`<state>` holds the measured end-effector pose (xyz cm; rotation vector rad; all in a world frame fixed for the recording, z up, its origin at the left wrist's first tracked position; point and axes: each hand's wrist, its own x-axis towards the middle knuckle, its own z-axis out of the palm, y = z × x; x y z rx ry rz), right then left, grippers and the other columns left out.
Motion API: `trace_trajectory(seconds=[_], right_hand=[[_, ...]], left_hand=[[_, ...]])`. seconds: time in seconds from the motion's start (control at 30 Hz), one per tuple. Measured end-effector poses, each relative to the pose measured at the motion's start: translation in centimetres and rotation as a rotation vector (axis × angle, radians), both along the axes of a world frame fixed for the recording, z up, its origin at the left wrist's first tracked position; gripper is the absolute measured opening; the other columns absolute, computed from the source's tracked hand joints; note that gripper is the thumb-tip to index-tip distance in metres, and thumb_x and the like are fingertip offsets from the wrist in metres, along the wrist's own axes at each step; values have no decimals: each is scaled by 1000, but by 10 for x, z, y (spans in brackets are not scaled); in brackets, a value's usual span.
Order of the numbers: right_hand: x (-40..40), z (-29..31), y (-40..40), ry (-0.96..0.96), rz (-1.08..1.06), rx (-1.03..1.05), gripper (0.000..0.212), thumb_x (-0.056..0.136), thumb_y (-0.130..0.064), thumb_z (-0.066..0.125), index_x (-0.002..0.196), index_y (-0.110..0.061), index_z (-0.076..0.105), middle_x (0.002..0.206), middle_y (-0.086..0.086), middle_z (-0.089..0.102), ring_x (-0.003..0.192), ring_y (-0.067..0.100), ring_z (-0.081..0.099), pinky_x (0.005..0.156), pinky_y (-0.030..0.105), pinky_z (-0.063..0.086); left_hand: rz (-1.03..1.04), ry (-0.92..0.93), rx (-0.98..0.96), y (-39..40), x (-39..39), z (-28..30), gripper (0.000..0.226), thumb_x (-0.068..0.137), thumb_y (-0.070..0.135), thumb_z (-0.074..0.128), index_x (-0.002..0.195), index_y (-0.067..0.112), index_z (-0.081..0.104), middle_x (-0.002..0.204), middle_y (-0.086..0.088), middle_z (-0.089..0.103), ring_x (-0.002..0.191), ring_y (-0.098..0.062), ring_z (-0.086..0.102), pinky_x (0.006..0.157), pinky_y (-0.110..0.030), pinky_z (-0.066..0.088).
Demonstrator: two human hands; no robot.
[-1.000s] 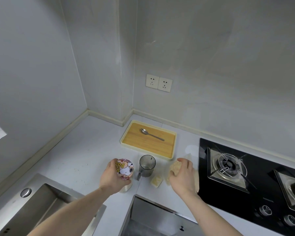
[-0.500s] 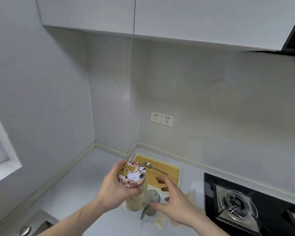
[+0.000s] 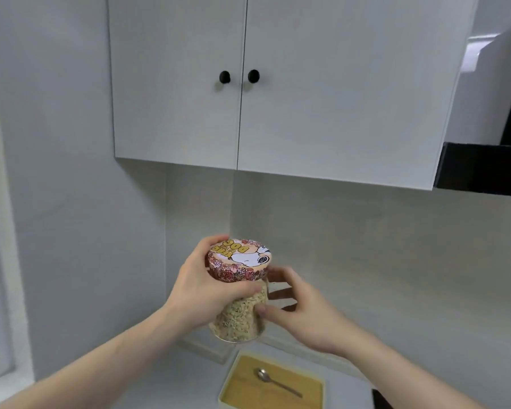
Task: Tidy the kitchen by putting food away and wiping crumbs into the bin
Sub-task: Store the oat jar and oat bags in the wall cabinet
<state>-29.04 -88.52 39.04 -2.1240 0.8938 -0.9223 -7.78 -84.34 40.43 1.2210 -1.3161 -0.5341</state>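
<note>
A glass jar [image 3: 239,317] full of pale grain, capped with a pink cartoon-dog lid [image 3: 239,259], is held up in the air in front of the wall. My left hand [image 3: 204,287] grips it just under and around the lid. My right hand [image 3: 301,311] is at the jar's right side; its thumb touches the glass and its fingers curve round behind it. Above hangs a white wall cabinet [image 3: 278,119] with both doors closed and two black knobs [image 3: 238,76].
A wooden tray [image 3: 307,391] with a cream rim lies on the counter below, with a metal spoon [image 3: 276,380] on it. A black range hood [image 3: 490,169] juts out at the right. A window frame runs down the left edge.
The jar has risen off the counter to chest height. My right hand left the cloth on the counter and came to the jar's side. My view tilted up to the cabinet.
</note>
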Motion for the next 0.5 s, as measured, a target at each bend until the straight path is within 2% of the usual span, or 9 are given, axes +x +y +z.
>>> trace_trajectory(seconds=[0.07, 0.2, 0.37, 0.5], right_hand=[[1, 33, -4, 31, -20, -110, 57, 84, -44, 78, 134, -43, 50, 130, -25, 58, 111, 1, 63, 92, 30, 56], [5, 97, -13, 101, -93, -326, 64, 87, -41, 76, 142, -37, 44, 134, -23, 52, 111, -4, 58, 92, 24, 54], [16, 173, -37, 167, -207, -576, 68, 90, -36, 71, 147, -34, 37, 141, -16, 45, 114, 5, 56, 98, 34, 51], [29, 223, -57, 143, -318, -650, 69, 91, -34, 66, 150, -33, 31, 143, -13, 42, 115, 9, 55, 95, 40, 53]], left_hand=[[38, -27, -21, -4, 8, 27, 101, 34, 46, 100, 125, 46, 56, 110, 15, 73, 97, -5, 73, 92, -38, 60], [116, -67, -70, -9, 24, 83, 101, 36, 51, 99, 127, 43, 56, 112, 17, 70, 100, -2, 70, 95, -35, 58], [198, -100, -112, -10, 42, 140, 108, 34, 57, 96, 133, 37, 55, 115, 16, 67, 102, -5, 69, 96, -35, 57], [238, -116, -146, -7, 54, 168, 107, 39, 56, 97, 135, 35, 55, 115, 15, 66, 102, -6, 68, 95, -32, 56]])
